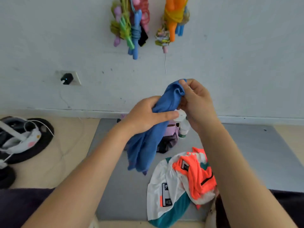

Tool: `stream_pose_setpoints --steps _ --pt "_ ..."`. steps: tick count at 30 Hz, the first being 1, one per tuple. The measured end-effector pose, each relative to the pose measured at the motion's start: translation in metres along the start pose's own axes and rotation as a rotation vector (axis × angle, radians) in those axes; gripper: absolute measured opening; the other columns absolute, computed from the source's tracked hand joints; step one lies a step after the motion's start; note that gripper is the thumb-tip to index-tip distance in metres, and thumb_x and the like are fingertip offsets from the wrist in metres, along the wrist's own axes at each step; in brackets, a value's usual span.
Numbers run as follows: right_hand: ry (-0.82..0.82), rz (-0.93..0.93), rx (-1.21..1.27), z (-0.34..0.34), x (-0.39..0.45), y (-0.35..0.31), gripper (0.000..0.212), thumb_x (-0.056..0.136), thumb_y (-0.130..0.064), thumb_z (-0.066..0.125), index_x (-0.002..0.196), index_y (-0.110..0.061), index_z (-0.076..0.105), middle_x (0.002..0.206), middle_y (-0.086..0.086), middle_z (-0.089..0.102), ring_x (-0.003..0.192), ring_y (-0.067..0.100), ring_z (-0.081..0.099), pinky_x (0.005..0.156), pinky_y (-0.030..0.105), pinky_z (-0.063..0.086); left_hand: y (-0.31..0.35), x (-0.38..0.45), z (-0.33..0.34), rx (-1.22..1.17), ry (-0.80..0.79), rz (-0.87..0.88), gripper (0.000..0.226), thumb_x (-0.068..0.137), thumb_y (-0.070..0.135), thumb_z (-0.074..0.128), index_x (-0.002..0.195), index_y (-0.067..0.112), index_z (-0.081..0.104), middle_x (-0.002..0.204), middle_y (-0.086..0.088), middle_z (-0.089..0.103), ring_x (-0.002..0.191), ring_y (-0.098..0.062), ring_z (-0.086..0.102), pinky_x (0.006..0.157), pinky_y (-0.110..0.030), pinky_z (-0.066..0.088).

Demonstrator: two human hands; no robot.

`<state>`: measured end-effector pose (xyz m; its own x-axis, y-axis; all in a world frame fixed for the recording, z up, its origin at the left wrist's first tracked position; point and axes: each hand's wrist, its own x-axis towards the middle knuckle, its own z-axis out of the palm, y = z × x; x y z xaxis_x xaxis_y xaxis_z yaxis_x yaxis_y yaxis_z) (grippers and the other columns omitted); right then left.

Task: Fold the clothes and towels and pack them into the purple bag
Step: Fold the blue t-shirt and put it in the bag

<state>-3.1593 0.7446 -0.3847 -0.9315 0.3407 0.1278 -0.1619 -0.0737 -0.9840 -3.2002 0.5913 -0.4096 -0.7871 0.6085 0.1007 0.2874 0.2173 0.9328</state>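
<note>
Towel [144,145] blue, bunched, hanging crumpled from both hands.

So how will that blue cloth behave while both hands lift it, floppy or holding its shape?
Probably very floppy: the blue cloth hangs in loose folds below the left hand, with no shape of its own. It looks light, since the right hand pinches one corner with its fingers. The trailing end may drag over the grey mat.

- Purple bag [171,137] at 12 o'clock of the mat — mostly hidden behind blue towel [144,145]; opening not discernible.
- Bottle [184,129] partly covered by right hand [197,102].
- Garment labels [166,196] too blurred to read.
- Skipping ropes [131,22] cut off by top edge.
</note>
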Motion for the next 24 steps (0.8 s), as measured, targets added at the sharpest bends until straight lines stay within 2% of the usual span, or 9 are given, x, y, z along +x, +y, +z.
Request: stream_pose_setpoints --steps 3,6,8,12,14,17,20,22,24 --pt "0.016 0.008 -0.027 -0.006 -0.009 -0.041 0.019 0.099 -0.02 0.054 0.092 -0.004 0.062 0.081 0.013 0.062 0.069 0.022 0.059 0.061 0.03 0.049 0.035 -0.019 -0.026 0.231 -0.057 0.002 0.042 0.066 0.056 0.079 0.093 0.028 0.063 0.084 0.002 0.073 0.078 -0.017 0.069 0.072 -0.034 0.055" --pt "-0.023 0.086 -0.156 -0.019 -0.021 -0.052 0.025 0.097 -0.021 0.057 0.094 0.002 0.067 0.083 0.013 0.065 0.074 0.021 0.062 0.07 0.034 0.051 0.038 -0.038 -0.039 0.32 -0.078 -0.043 0.032 0.075 0.05 0.078 0.087 0.023 0.066 0.076 0.008 0.07 0.068 -0.012 0.064 0.069 -0.028 0.048" --pt "-0.069 0.148 -0.221 -0.025 -0.032 -0.044 0.034 0.096 -0.028 0.059 0.094 0.005 0.067 0.085 0.016 0.063 0.079 0.025 0.059 0.073 0.038 0.048 0.033 -0.05 -0.038 0.281 -0.088 -0.08 0.04 0.079 0.053 0.074 0.08 0.014 0.068 0.068 0.004 0.06 0.062 -0.009 0.054 0.065 -0.028 0.042" --pt "-0.374 0.311 -0.416 -0.03 -0.056 -0.023 0.047 0.073 -0.059 0.072 0.081 -0.012 0.075 0.09 0.009 0.075 0.083 0.021 0.07 0.074 0.032 0.055 0.019 -0.069 -0.023 0.16 -0.038 -0.081 0.028 0.083 0.045 0.073 0.078 0.018 0.07 0.072 0.001 0.065 0.067 -0.006 0.057 0.068 -0.028 0.046" --pt "-0.514 0.366 -0.478 -0.034 -0.064 -0.011 0.036 0.072 -0.05 0.079 0.089 -0.018 0.077 0.097 0.008 0.076 0.092 0.021 0.072 0.083 0.032 0.056 0.011 -0.075 -0.018 0.092 -0.02 -0.085 0.025 0.083 0.047 0.073 0.08 0.022 0.071 0.077 0.001 0.067 0.072 -0.005 0.059 0.074 -0.03 0.049" --pt "-0.398 0.29 -0.293 -0.041 -0.066 0.008 0.025 0.088 -0.026 0.069 0.103 -0.006 0.071 0.104 0.014 0.073 0.099 0.025 0.069 0.089 0.039 0.053 -0.001 -0.079 -0.02 0.004 -0.017 -0.119 0.042 0.071 0.065 0.069 0.088 0.027 0.072 0.085 -0.005 0.071 0.079 -0.007 0.062 0.083 -0.034 0.051" --pt "-0.334 0.236 -0.038 -0.043 -0.065 0.014 0.019 0.1 -0.016 0.049 0.102 -0.007 0.066 0.094 0.008 0.07 0.088 0.019 0.066 0.076 0.032 0.054 -0.012 -0.075 -0.024 0.131 -0.017 -0.146 0.04 0.062 0.071 0.069 0.092 0.043 0.07 0.064 0.005 0.066 0.073 -0.009 0.063 0.079 -0.033 0.05" --pt "-0.366 0.21 -0.07 -0.041 -0.066 0.013 0.021 0.101 -0.016 0.047 0.094 -0.014 0.067 0.085 0.001 0.069 0.079 0.013 0.065 0.069 0.026 0.053 -0.017 -0.074 -0.022 0.164 -0.099 -0.181 0.04 0.059 0.067 0.075 0.094 0.048 0.069 0.072 0.0 0.073 0.074 -0.01 0.066 0.08 -0.029 0.051" --pt "-0.361 0.196 -0.193 -0.038 -0.066 0.014 0.021 0.098 -0.019 0.053 0.087 -0.015 0.07 0.082 0.004 0.068 0.076 0.013 0.063 0.067 0.03 0.051 -0.022 -0.073 -0.018 0.22 -0.208 -0.187 0.034 0.064 0.057 0.081 0.091 0.039 0.072 0.068 0.003 0.07 0.062 -0.002 0.058 0.067 -0.018 0.048"
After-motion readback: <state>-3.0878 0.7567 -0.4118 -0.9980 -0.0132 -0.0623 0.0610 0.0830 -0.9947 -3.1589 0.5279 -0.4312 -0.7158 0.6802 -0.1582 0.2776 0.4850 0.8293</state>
